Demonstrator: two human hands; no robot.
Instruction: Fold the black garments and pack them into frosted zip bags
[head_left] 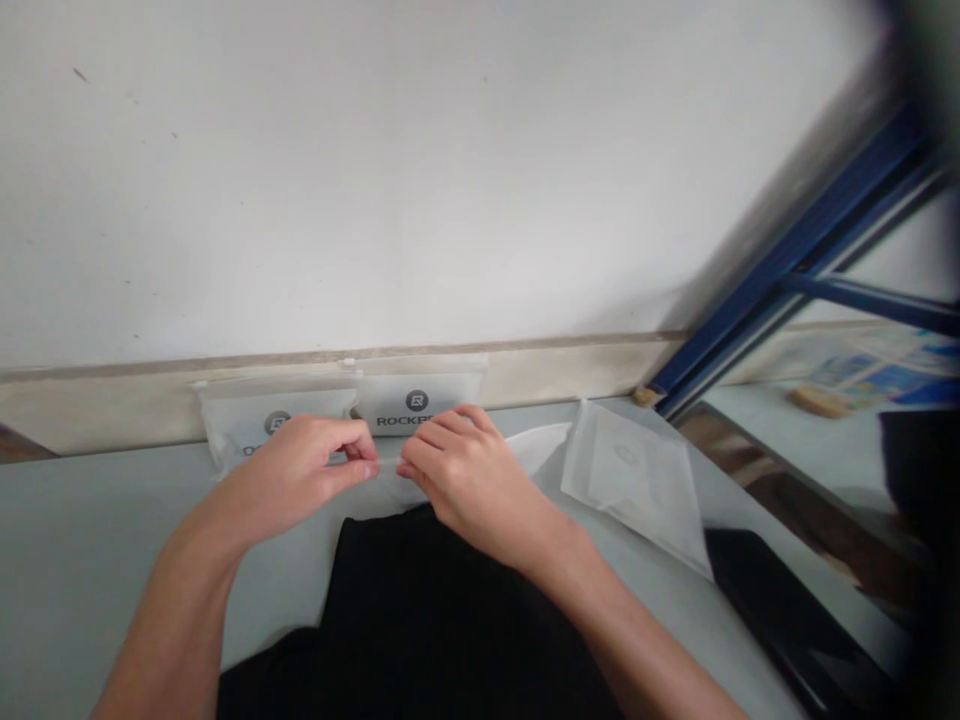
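My left hand [311, 465] is pinched at the fingertips, and my right hand [461, 475] is closed opposite it. Between them runs a short, thin, pale strip, too small to name. Black fabric [442, 620] lies just below both hands. Behind my left hand a frosted zip bag [244, 410] with a round logo leans at the wall. Another bag [390, 395], printed with a logo and dark letters, stands behind my right hand and is partly covered by it.
On the grey table [67, 560], a translucent bag [630, 470] lies at the right, beside a black flat object [780, 600]. A blue frame [795, 250] rises at the right against the white wall [420, 180].
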